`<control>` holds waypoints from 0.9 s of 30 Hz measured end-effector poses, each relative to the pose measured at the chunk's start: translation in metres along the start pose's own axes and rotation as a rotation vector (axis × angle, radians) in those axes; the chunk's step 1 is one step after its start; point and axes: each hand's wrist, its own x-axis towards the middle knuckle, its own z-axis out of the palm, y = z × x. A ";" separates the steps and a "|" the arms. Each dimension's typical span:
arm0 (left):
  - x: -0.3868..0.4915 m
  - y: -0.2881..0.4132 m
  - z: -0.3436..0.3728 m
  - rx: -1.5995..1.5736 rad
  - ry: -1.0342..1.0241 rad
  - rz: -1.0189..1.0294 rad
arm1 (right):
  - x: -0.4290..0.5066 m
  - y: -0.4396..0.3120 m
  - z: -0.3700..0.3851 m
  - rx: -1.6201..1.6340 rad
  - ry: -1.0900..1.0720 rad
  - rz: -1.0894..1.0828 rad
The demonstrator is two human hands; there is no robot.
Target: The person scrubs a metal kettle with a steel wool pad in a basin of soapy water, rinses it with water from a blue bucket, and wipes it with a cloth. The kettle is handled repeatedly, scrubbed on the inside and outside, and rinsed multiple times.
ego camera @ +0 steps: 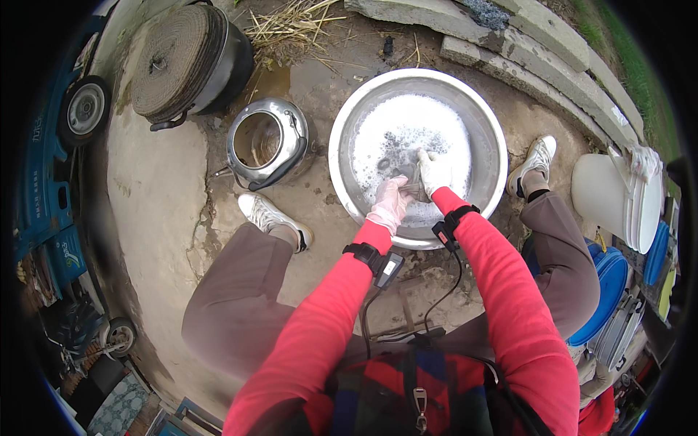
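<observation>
A wide metal basin (487,158) stands on the ground between my feet, with white suds (411,120) floating on the water in it. Over its near side, my left hand (391,201), in a thin translucent glove, grips a wet grey cloth-like piece (417,185). My right hand (434,170), also gloved, is on the same piece just to the right, its thumb and fingers closed about it. Part of the piece is hidden by the hands and suds. Both wrists carry strapped black devices with cables.
Left of the basin sits an open metal kettle (292,158); behind it is a large pot (237,68) with a woven lid (169,60). Concrete slabs (523,76) border the far right. White buckets (605,191) and a blue tub (608,289) stand right. A blue vehicle (41,180) is far left.
</observation>
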 end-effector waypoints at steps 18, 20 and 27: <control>-0.001 0.009 0.011 -0.124 -0.030 -0.029 | -0.068 -0.069 -0.016 -0.011 0.091 -0.258; 0.004 0.011 0.001 -0.060 0.126 -0.049 | -0.082 -0.068 -0.012 -0.003 -0.187 -0.232; 0.008 -0.003 -0.007 -0.058 0.005 -0.062 | -0.023 -0.021 -0.005 -0.125 -0.007 -0.185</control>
